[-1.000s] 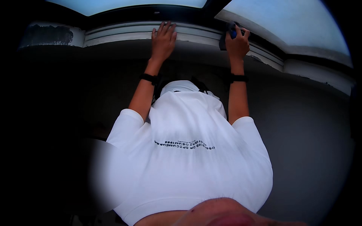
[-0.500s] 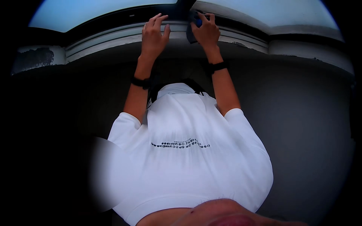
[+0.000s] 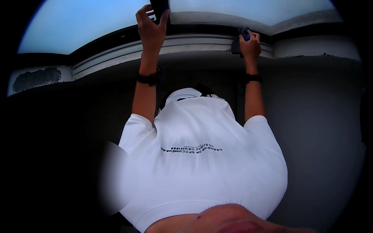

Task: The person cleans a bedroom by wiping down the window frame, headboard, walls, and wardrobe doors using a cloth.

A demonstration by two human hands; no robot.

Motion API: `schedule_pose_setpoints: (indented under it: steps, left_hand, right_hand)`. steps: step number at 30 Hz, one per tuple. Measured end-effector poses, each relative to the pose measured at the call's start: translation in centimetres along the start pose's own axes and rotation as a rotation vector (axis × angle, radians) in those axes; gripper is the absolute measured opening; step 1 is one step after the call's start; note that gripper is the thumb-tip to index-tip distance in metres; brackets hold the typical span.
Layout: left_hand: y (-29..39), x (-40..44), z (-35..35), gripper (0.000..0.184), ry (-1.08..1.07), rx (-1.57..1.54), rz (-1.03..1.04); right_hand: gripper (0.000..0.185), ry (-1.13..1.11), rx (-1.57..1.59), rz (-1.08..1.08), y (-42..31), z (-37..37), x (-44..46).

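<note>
My left hand [image 3: 150,33] is raised to the dark upright window frame [image 3: 160,8], its thumb on one side and its curled fingers on the other. In my right hand [image 3: 250,46] is a dark grey cloth [image 3: 236,46] with a bright blue part showing between the fingers. The cloth rests on the pale grooved window track [image 3: 194,40], towards its right end. Part of the cloth is hidden by my fingers.
Bright glass panes [image 3: 97,23] stand beyond the track. A pale ledge [image 3: 314,46] continues on the right, and a ledge with a dark worn patch [image 3: 37,79] lies at the left. Below the sill is a dark wall.
My right hand has moved right along the track with the cloth. My left hand has risen to the upright frame, which now stands further left in view.
</note>
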State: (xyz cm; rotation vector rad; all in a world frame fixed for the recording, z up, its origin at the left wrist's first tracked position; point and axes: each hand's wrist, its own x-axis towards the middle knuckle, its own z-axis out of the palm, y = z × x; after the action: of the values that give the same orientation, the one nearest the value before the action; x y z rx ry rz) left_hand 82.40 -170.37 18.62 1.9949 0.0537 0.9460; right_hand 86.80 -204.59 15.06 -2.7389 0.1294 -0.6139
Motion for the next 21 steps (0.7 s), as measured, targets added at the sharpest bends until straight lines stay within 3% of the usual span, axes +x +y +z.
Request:
schedule_pose_setpoints:
  steps: [1,2,5,8,12,17,21]
  left_hand:
    - [-0.2,0.1,0.3,0.059,0.050,0.021,0.010]
    - [-0.8,0.3,0.6,0.074,0.045,0.042,0.018]
    - [-1.1,0.5,1.6,0.078,0.106,0.067,-0.089]
    - [0.9,1.0,3.3,0.081,0.140,0.096,-0.106]
    - [0.5,0.8,3.6,0.084,0.111,0.092,-0.121]
    - [0.3,0.4,3.7,0.084,0.142,0.117,-0.131]
    - [0.5,0.4,3.7,0.084,0.190,0.084,-0.146]
  right_hand:
    - [0.041,0.017,0.025,0.009,0.0,-0.4,0.3]
    - [0.041,0.023,-0.009,0.029,-1.0,0.1,-0.2]
    - [0.040,0.042,0.070,0.023,-7.4,1.5,-2.2]
    - [0.041,-0.041,0.125,-0.240,-8.9,2.4,-3.7]
    - [0.042,0.036,0.154,-0.354,-4.7,1.7,-1.9]
    - [0.040,0.114,0.051,-0.210,4.4,-0.3,1.1]
    - [0.045,0.687,0.363,-0.103,10.2,-0.5,5.0]
